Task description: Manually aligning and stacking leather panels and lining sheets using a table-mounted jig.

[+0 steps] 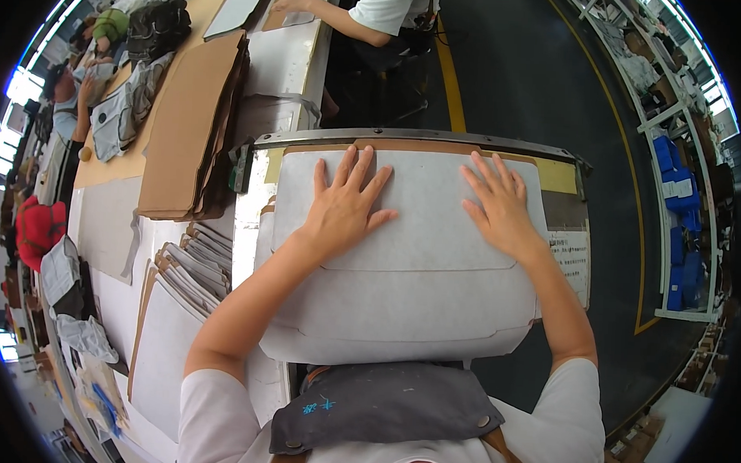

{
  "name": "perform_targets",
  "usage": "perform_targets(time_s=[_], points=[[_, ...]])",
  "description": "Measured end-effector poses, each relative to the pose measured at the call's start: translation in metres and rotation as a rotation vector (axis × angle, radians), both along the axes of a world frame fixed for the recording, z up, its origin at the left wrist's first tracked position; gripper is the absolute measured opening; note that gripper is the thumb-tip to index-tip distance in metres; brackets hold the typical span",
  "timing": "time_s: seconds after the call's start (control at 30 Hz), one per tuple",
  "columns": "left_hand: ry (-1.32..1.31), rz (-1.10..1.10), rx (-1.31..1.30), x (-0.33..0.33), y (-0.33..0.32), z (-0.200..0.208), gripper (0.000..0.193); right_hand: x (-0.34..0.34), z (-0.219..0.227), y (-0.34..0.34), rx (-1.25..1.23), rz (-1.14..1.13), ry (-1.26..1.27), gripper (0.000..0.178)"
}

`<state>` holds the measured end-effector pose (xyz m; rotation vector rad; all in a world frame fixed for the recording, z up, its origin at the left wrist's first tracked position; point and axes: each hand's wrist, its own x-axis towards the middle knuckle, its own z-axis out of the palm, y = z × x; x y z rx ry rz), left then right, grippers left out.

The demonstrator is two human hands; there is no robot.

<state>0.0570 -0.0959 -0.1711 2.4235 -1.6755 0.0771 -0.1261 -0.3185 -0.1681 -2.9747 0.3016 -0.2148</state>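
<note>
A large whitish sheet panel (419, 233) with brown edging at its far side lies on the work table in front of me. Its far edge rests close along a metal bar (423, 136). My left hand (349, 200) presses flat on the panel's upper left part, fingers spread toward the bar. On the upper right part, my right hand (502, 205) lies flat too, fingers pointing away from me. Both hands are open and hold nothing. The panel's near part, below a crosswise line, hangs toward my grey apron (389, 408). I cannot tell its exact material.
On the left stand a pile of brown boards (190, 131) and a fanned stack of white pieces (194, 266). Another person's arm (333, 14) is at the table ahead. To the right, a shelf rack (668, 115) holds blue bins (678, 189) beyond the dark floor.
</note>
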Motion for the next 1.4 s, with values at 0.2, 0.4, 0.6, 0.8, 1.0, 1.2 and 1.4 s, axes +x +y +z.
perform_targets(time_s=[0.2,0.4,0.6,0.8,1.0,1.2,1.4], points=[[0.010,0.031,0.012,0.000,-0.004,0.002,0.060,0.001,0.001,0.000,0.011,-0.016,0.007,0.049],[0.036,0.040,0.017,0.000,-0.006,0.003,0.061,0.000,0.002,-0.003,-0.011,-0.027,-0.006,0.049],[0.032,0.048,0.023,0.002,-0.001,-0.001,0.061,0.001,-0.002,0.001,-0.026,-0.012,-0.054,0.049],[0.032,0.065,0.088,-0.002,-0.004,0.005,0.062,0.000,-0.002,-0.002,-0.003,-0.001,-0.072,0.049],[0.008,0.057,0.052,0.000,-0.005,0.000,0.061,0.001,-0.003,-0.004,-0.008,0.001,-0.063,0.049],[-0.039,0.111,0.014,0.001,0.000,-0.002,0.063,0.006,-0.004,-0.003,-0.007,0.002,-0.062,0.049],[-0.003,0.177,0.033,-0.009,-0.003,0.002,0.063,0.000,0.004,-0.001,-0.010,-0.014,-0.035,0.051]])
